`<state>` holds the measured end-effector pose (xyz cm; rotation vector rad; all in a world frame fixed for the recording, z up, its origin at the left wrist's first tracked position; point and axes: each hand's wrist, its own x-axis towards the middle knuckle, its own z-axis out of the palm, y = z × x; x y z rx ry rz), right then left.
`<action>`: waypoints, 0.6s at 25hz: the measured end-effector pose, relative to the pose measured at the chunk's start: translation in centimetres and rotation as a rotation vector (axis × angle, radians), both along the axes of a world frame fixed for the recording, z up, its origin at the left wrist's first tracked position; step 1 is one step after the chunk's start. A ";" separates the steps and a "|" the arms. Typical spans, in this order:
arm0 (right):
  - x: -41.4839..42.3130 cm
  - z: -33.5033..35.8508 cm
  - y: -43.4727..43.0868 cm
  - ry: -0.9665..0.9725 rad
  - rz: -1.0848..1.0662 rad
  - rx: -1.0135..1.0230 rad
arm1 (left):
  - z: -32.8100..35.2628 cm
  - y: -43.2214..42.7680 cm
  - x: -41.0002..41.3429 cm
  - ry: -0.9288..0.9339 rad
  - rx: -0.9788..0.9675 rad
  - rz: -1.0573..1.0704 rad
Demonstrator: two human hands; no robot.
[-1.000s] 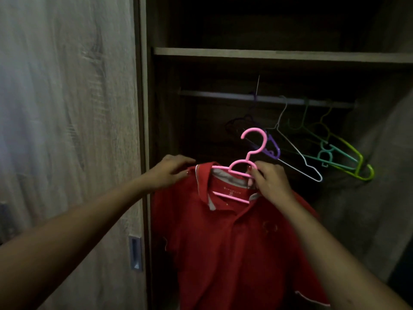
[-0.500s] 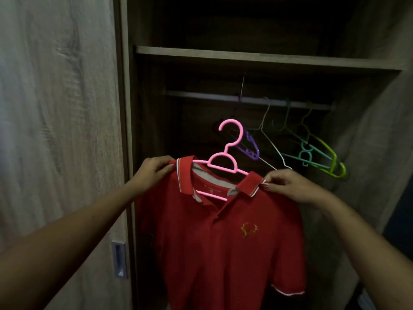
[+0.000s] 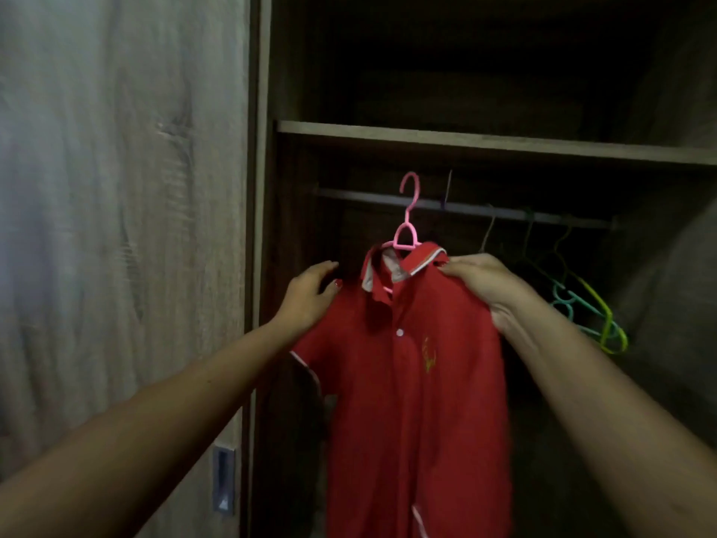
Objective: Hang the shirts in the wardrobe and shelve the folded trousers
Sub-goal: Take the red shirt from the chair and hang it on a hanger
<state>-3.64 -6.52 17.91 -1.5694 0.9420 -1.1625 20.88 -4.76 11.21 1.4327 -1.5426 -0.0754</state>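
Observation:
A red polo shirt (image 3: pixel 419 382) with a yellow chest emblem hangs on a pink hanger (image 3: pixel 406 231) inside the open wardrobe. The hanger's hook reaches up across the metal rail (image 3: pixel 485 208); whether it sits on the rail I cannot tell. My left hand (image 3: pixel 310 299) pinches the shirt's left shoulder between thumb and fingers. My right hand (image 3: pixel 485 285) grips the right shoulder beside the collar. No trousers are in view.
Several empty hangers hang on the rail to the right, among them a yellow-green one (image 3: pixel 609 328) and a teal one (image 3: pixel 568 304). A wooden shelf (image 3: pixel 465 139) runs just above the rail. The wardrobe door (image 3: pixel 116 227) with a recessed handle (image 3: pixel 223 479) stands at the left.
Both hands have lifted the shirt and hanger upward and deeper into the wardrobe, so the pink hook has risen from below the rail to its level. The view has tilted upward.

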 end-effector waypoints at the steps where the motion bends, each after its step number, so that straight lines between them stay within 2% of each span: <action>1: 1.7 0.7 -0.5 -0.016 -0.007 -0.028 | 0.2 0.6 0.0 -0.004 -0.008 0.002; 4: 6.5 1.6 -1.9 -0.079 0.004 -0.034 | 0.9 2.0 0.8 0.017 0.006 0.045; 8: 11.2 0.7 -6.1 -0.073 -0.091 -0.049 | 1.5 3.3 2.5 0.022 0.064 0.088; 15: 13.7 -2.6 -12.8 0.206 -0.261 -0.103 | 1.2 5.2 3.9 0.170 0.142 0.052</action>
